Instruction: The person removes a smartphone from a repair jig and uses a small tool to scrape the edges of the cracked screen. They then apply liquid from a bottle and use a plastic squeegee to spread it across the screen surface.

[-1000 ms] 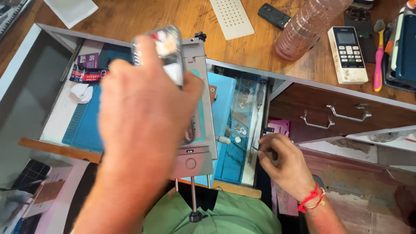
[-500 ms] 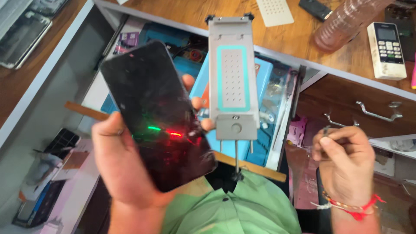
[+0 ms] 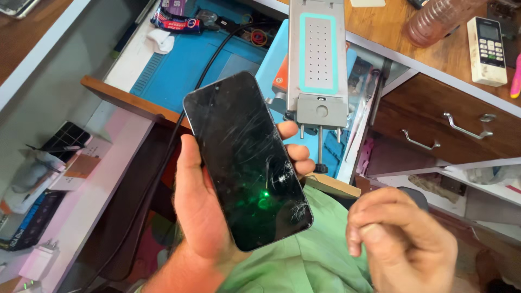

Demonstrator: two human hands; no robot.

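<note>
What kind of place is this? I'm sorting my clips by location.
Most likely a phone repair bench. The left hand holds a phone with a cracked screen over an open drawer lined with a blue work mat, beside a grey perforated screen-separator plate.

A black smartphone (image 3: 247,163) with cracked, scratched screen, face up, tilted, dark.
</note>
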